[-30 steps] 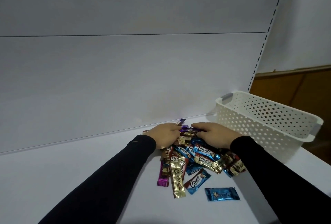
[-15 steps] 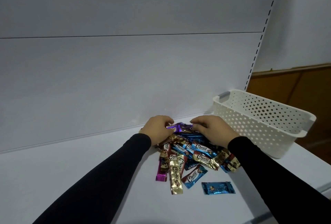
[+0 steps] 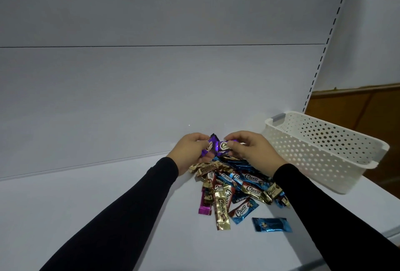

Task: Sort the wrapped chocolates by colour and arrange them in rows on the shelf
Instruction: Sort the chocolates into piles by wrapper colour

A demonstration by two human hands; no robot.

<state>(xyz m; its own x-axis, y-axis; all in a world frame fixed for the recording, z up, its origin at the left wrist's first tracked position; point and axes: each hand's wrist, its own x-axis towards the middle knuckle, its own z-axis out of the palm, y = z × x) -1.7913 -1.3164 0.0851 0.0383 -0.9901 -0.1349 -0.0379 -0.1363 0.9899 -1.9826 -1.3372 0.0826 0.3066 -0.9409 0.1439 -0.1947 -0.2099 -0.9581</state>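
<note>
Two hands lift purple foil bars above a heap of chocolates.
Left hand (image 3: 191, 151) pinches one glossy bar (image 3: 208, 145); right hand (image 3: 249, 148) pinches another (image 3: 224, 146), over the crinkled pile (image 3: 236, 186).

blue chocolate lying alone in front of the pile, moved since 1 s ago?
No. The lone blue chocolate lies at the same spot beside the pile, same angle; only the camera has shifted.

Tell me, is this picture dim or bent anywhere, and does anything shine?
Head view: dim, bluish light; the wide lens bows the slotted upright; a bright glint sits on the purple chocolates held between left hand and right hand; wrappers in the pile stay readable.
</note>
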